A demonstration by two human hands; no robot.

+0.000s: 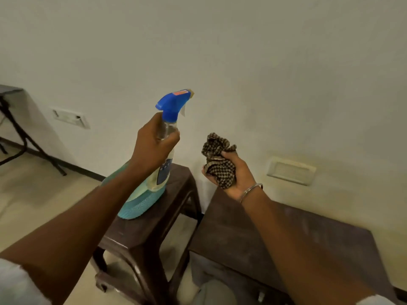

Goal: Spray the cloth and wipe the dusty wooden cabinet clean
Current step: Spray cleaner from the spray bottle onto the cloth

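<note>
Left grip (154, 146) wrapped the spray bottle (174, 102) at its neck, nozzle facing the cloth (217, 157) bunched in the right grip (239, 176), above the cabinet (286, 234). Finger belonged on the trigger: short, close mist.

tally time: two hands in view, one left hand (152, 146) and one right hand (235, 175). one spray bottle (174, 106), just the one, with a single blue trigger head. one cloth (217, 159), a lone checked bundle. on to furniture: one dark wooden cabinet (286, 234), one wooden stool (149, 234), one folding table (13, 119), so that's three pieces in all. one teal woven piece (141, 203), no twin to it. up on the wall, two wall plates, count them: first plate (70, 117), second plate (290, 170). and one thin bangle (251, 191), a single band. singles nearly everywhere, with pairs only for hands and plates.
</note>
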